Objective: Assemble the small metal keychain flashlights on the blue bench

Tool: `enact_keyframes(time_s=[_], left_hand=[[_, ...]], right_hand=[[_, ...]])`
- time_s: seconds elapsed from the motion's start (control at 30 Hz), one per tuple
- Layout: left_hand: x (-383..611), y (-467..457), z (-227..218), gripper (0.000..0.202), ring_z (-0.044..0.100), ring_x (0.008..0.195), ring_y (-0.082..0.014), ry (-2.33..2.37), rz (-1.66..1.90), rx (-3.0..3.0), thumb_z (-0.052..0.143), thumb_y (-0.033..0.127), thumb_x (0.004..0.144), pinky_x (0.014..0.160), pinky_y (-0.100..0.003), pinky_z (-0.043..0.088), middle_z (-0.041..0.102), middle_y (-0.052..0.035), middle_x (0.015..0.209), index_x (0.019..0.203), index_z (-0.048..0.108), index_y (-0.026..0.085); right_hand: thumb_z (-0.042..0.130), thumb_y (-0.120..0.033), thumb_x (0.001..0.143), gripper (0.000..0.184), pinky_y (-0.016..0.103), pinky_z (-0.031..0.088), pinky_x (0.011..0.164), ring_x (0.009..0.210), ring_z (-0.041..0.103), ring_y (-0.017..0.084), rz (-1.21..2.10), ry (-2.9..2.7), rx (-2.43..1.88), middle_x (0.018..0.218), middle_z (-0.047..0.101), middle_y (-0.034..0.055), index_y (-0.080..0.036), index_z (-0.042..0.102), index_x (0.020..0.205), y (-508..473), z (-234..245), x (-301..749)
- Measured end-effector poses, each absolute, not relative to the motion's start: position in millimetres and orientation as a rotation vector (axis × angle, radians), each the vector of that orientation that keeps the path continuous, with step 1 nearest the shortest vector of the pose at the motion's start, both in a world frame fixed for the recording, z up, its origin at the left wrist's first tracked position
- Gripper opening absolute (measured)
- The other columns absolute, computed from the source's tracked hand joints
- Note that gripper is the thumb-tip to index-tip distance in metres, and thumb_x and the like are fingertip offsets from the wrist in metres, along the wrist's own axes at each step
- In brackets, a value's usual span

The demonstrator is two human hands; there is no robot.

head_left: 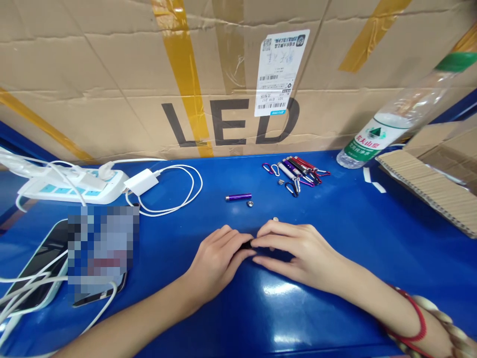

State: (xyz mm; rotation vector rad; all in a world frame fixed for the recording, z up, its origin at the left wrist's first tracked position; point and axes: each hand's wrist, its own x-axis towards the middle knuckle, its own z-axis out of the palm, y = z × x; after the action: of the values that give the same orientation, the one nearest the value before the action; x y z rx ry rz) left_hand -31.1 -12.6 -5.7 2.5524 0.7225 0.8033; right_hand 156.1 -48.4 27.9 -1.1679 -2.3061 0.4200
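My left hand (219,253) is closed in a pinch on a small black penlight-like tube (246,244), mostly hidden by the fingers. Meeting it from the other side, my right hand (298,248) has its fingertips closed at the tube's right end. Beyond the hands lies a purple metal tube (238,197), with a small silver cap (250,204) beside its right end. A little pale round piece (275,219) shows just behind my right fingers. Farther back, several slim penlights (294,167) in white, purple, black and red lie in a row with carabiner clips.
A large cardboard box (130,64) walls off the back of the blue table (208,174). On the left are a power strip (115,186), a white charger (143,182), cables and two phones (40,263). A water bottle (376,134) and an open carton (428,191) stand right.
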Motion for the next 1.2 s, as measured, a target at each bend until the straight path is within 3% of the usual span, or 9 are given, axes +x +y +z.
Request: enact_keyframes(time_s=[0.17,0.37,0.5,0.63,0.8,1.2], left_hand=[[-30,-12,-1,0.01,0.048,0.068,-0.0123,0.791,0.818,2.498,0.045,0.021,0.084,0.063,-0.026,0.041,0.058,-0.0021,0.077,0.091,0.051,0.016],[-29,-10,3,0.006,0.048,0.067,-0.0114,0.85,0.85,2.453,0.047,0.021,0.083,0.065,-0.026,0.04,0.058,-0.0009,0.076,0.086,0.05,0.017],[-30,-8,3,0.005,0.049,0.067,-0.011,0.847,0.868,2.446,0.048,0.021,0.083,0.067,-0.026,0.04,0.057,-0.0004,0.075,0.085,0.05,0.017],[-30,-8,3,0.005,0.048,0.066,-0.0109,0.845,0.869,2.448,0.049,0.022,0.082,0.065,-0.025,0.04,0.057,-0.0002,0.074,0.084,0.049,0.017],[-30,-8,3,0.005,0.049,0.067,-0.0113,0.852,0.854,2.451,0.049,0.021,0.082,0.068,-0.026,0.04,0.057,-0.0002,0.075,0.084,0.05,0.017],[-30,-9,0,0.006,0.05,0.066,-0.0117,0.822,0.871,2.472,0.05,0.022,0.081,0.065,-0.026,0.041,0.059,-0.0012,0.075,0.084,0.051,0.017]], right_hand=[[0.047,-0.028,0.081,0.018,0.016,0.041,0.058,0.067,0.058,0.007,0.232,-2.189,-1.286,0.081,0.063,-0.001,-0.023,0.062,0.09,-47,27,162],[0.05,-0.032,0.079,0.02,0.018,0.035,0.042,0.057,0.058,0.007,-0.114,-2.185,-1.722,0.09,0.063,-0.0023,-0.026,0.062,0.093,-42,21,172],[0.051,-0.029,0.079,0.017,0.019,0.031,0.039,0.061,0.06,0.01,-0.231,-2.219,-1.889,0.083,0.063,-0.0007,-0.025,0.065,0.087,-40,16,176],[0.05,-0.027,0.079,0.017,0.019,0.031,0.041,0.063,0.059,0.01,-0.193,-2.247,-1.878,0.076,0.064,-0.0017,-0.027,0.067,0.076,-40,16,177],[0.053,-0.028,0.077,0.016,0.02,0.036,0.045,0.068,0.059,0.011,-0.092,-2.272,-1.789,0.083,0.063,-0.0019,-0.027,0.064,0.089,-42,15,172],[0.047,-0.024,0.081,0.018,0.02,0.042,0.053,0.069,0.06,0.011,0.004,-2.328,-1.547,0.08,0.064,0.0002,-0.021,0.064,0.081,-43,19,165]])
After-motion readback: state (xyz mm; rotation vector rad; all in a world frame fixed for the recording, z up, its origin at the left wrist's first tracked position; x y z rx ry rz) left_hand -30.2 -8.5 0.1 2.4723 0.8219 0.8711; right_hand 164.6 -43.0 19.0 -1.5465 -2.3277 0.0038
